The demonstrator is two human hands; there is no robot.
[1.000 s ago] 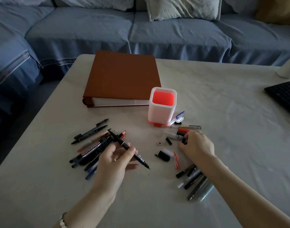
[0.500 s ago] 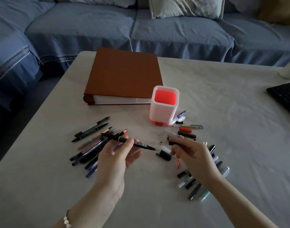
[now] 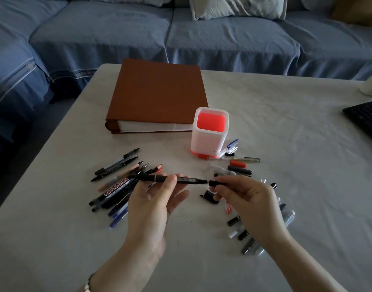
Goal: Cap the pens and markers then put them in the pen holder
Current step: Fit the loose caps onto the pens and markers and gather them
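The left hand (image 3: 157,199) holds a slim black marker (image 3: 172,179) in a thumb-and-finger grip. Its long axis is level, from left to right, and the bare tip points toward the right hand (image 3: 248,199). The grip of that hand pinches a small black cap (image 3: 215,183), just beside the tip and nearly in line with it. Both seem to be smooth hard plastic. The square white pen holder (image 3: 209,142), red inside, stands behind them on the pale worktop (image 3: 286,144).

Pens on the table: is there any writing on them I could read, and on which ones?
"WHITEBOARD": on the marker in the left pile.
Print on the black pen held by the left hand: too small to read.
Print on the slim pen beside the pen holder: blurred.
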